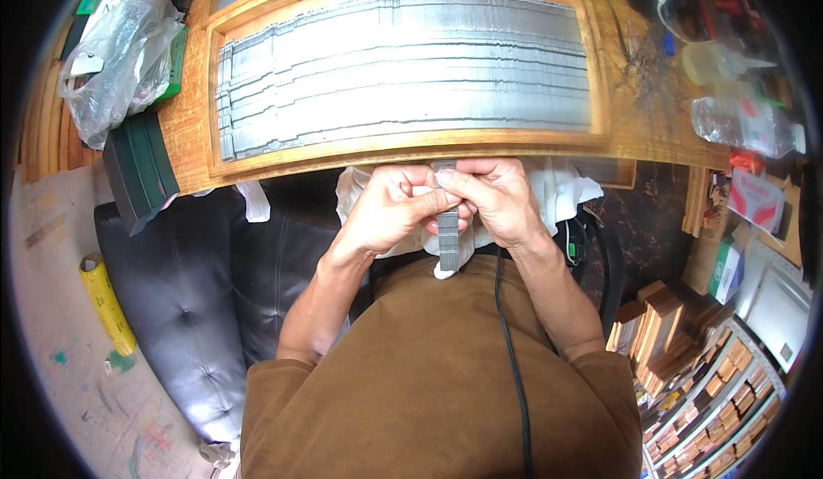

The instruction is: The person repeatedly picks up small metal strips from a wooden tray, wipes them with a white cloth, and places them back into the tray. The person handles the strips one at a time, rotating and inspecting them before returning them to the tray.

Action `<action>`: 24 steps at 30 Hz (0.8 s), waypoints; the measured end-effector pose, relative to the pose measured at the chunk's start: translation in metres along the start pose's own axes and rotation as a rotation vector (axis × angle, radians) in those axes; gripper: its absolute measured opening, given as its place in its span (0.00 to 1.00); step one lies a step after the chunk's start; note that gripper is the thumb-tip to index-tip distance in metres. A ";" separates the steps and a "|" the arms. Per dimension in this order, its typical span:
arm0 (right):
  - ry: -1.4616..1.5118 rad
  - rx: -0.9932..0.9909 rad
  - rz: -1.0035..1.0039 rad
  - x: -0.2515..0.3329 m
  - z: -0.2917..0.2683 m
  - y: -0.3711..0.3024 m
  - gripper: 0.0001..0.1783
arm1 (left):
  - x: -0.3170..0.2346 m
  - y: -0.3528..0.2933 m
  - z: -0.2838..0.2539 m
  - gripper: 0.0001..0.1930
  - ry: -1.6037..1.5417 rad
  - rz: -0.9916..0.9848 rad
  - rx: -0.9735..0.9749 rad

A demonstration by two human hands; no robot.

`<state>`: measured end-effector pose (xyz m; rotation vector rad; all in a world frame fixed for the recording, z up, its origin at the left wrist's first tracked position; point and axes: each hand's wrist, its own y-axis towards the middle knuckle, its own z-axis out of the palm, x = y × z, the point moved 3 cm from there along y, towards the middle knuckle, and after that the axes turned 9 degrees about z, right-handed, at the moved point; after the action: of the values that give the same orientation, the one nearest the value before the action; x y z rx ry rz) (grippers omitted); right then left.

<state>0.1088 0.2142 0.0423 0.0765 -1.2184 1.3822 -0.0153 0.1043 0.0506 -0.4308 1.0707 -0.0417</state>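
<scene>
Between both hands (pixel 501 200) runs a narrow grey strip (pixel 448 243) (cross-lined).

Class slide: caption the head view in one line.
Left hand and right hand hold a narrow grey piece near a wooden tray.

Dressed in plain brown cloth shirt (pixel 420 385) with short, matching sleeves (pixel 279 393); crossed down right front by thin black cable (pixel 514 363); ungloved to fingers (pixel 480 167).
</scene>
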 end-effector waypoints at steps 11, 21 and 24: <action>-0.169 0.036 -0.096 0.007 0.008 -0.027 0.09 | 0.006 -0.030 0.023 0.08 0.023 0.051 -0.058; -0.190 0.095 -0.091 0.015 0.009 -0.036 0.09 | -0.001 -0.037 0.029 0.09 0.010 0.051 -0.042; -0.184 0.095 -0.093 0.012 0.010 -0.036 0.09 | -0.001 -0.039 0.030 0.09 0.003 0.045 -0.044</action>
<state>0.1268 0.2059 0.0756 0.3292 -1.2834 1.3735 0.0161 0.0787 0.0776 -0.4460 1.0851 0.0208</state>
